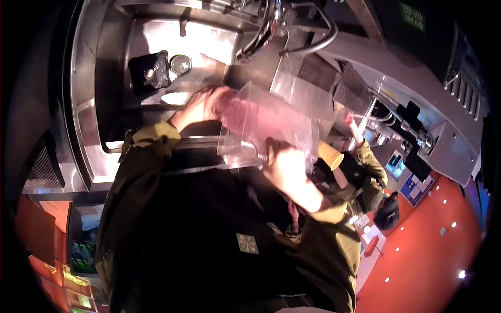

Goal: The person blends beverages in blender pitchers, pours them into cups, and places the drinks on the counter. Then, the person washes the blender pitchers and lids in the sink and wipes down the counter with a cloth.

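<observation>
Steel sink at ten o'clock; clear container at one, best held steady by the right hand clasping it; left hand at the pink mass, grip unclear

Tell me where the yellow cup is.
Right of centre in the head view, the yellow cup shows just right of the clear container and the wearer's right hand.

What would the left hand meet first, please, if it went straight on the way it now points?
The left hand would probably meet the pink material seen through the clear container first; blur leaves the depth unclear.
</observation>
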The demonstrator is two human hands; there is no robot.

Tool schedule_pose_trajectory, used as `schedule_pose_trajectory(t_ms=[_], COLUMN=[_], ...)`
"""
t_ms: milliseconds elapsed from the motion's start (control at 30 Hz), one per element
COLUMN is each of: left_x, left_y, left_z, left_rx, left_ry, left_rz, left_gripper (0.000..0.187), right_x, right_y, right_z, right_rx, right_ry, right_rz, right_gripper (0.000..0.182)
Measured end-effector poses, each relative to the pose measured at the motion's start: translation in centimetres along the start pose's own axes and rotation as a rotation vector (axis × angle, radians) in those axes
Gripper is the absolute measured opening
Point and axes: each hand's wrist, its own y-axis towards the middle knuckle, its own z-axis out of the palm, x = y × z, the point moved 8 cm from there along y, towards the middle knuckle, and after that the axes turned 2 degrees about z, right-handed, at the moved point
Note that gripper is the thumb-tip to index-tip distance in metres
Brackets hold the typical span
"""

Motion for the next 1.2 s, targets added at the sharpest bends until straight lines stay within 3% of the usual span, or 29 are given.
schedule_pose_trajectory(t_ms=[33, 100, 167, 233, 367, 500, 600, 700, 733, 800, 900, 1133, 1200], left_x=[0.2, 0.0, -0.1, 0.9, -0.5, 0.7, 0.6, 0.6, 0.9, 0.7, 1.1, -0.3, -0.2], left_y=[-0.2, -0.3, -0.4, -0.4, -0.3, -0.2, 0.2, -0.7, -0.3, -0.4, -0.5, 0.0, 0.3], left_z=[0.5, 0.3, 0.4, 1.2, 0.5, 1.5, 1.0, 2.0, 1.7, 2.1, 2.7, 2.1, 2.0], left_rx=[0.051, -0.090, -0.102, 0.033, -0.055, 0.080, -0.008, -0.007, -0.025, 0.031, 0.000, -0.006, -0.006], left_ry=[-0.034, 0.049, 0.059, -0.065, 0.083, 0.006, 0.079, 0.083, 0.089, 0.074, 0.097, 0.116, 0.092], left_rz=[-0.057, 0.140, 0.184, -0.022, 0.110, -0.085, 0.000, 0.037, 0.054, -0.011, 0.120, 0.174, 0.100], left_gripper=[0.079, 0.080, 0.078, 0.078, 0.075, 0.079, 0.081, 0.083, 0.084, 0.086, 0.085, 0.084, 0.085], right_x=[-0.5, -0.9, -0.3, -0.5, -1.9, -2.6, -3.5, -2.8, -3.2, -3.0, -3.4, -3.7, -3.7], right_y=[0.6, 0.6, 0.0, -0.5, 0.0, -0.7, -1.1, -1.0, -0.8, -1.1, -0.8, -0.7, -0.7], right_z=[0.8, 0.2, -0.8, -0.6, 0.0, 0.5, 0.4, 0.6, 0.4, 1.1, 1.2, 0.7, 1.2], right_rx=[0.032, 0.015, -0.014, 0.001, 0.019, -0.034, 0.004, 0.069, -0.001, 0.052, 0.079, 0.064, 0.047], right_ry=[0.025, 0.087, 0.112, 0.123, 0.119, 0.130, 0.169, 0.119, 0.135, 0.125, 0.119, 0.158, 0.148], right_rz=[0.019, 0.048, 0.014, 0.036, 0.114, 0.078, 0.155, 0.094, 0.123, 0.086, 0.098, 0.139, 0.114], right_gripper=[0.016, 0.015, 0.014, 0.016, 0.023, 0.020, 0.023, 0.025, 0.023, 0.023, 0.025, 0.023, 0.023])
